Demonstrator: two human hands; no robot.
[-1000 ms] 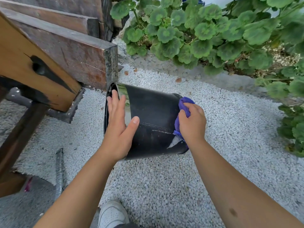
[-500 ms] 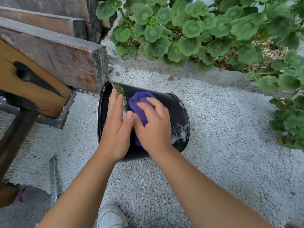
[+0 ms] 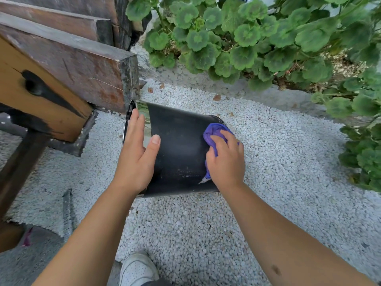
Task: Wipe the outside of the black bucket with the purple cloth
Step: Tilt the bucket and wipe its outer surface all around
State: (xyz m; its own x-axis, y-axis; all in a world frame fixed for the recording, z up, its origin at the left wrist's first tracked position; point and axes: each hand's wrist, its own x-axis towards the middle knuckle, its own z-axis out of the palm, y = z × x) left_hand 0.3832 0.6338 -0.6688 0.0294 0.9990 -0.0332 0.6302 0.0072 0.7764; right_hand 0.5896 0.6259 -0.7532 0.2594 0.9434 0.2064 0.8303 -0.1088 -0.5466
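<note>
The black bucket [image 3: 179,145] lies on its side on white gravel, its mouth facing left and its base to the right. My left hand [image 3: 137,155] rests flat on the wall near the rim, fingers straight and thumb spread. My right hand [image 3: 225,159] grips the bunched purple cloth [image 3: 214,132] and presses it against the wall near the base. Most of the cloth is hidden under my fingers. Pale scuff marks show low on the wall beside the cloth.
Heavy wooden beams [image 3: 68,65] stand close to the bucket's mouth on the left. Green leafy plants [image 3: 257,38] border the gravel [image 3: 206,223] behind and to the right. My white shoe [image 3: 138,269] is at the bottom. A metal rod [image 3: 67,213] lies lower left.
My right hand slid the cloth from the base toward the rim beside my left hand, then back right to the base end. My left hand stayed at the rim.
</note>
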